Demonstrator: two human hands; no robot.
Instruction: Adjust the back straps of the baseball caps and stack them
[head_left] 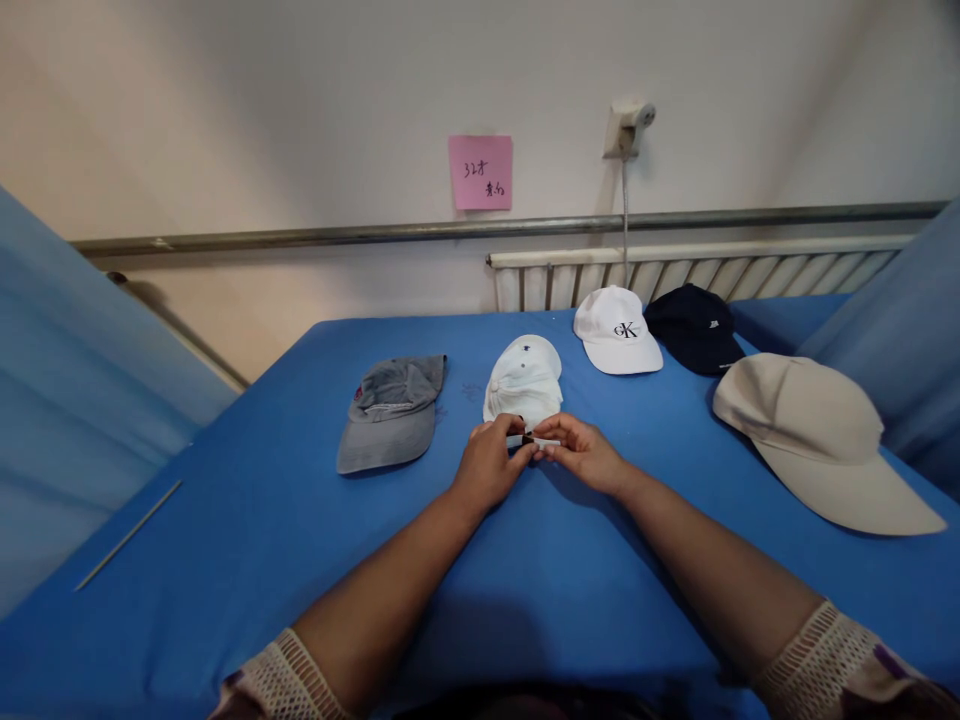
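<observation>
White cotton cap (pixel 524 380), strap pinched, both hands (pixel 489 464)

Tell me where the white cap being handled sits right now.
In the head view, the plain white cap lies mid-table, its strap pinched by left hand and right hand, between the grey cap and logo cap.

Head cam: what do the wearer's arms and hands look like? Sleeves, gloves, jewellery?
Left hand and right hand are bare: no gloves, rings or watch visible. Forearms uncovered. Short cream sleeves with an open crochet-mesh cuff start near each elbow; the right one shows a purple patterned patch.
</observation>
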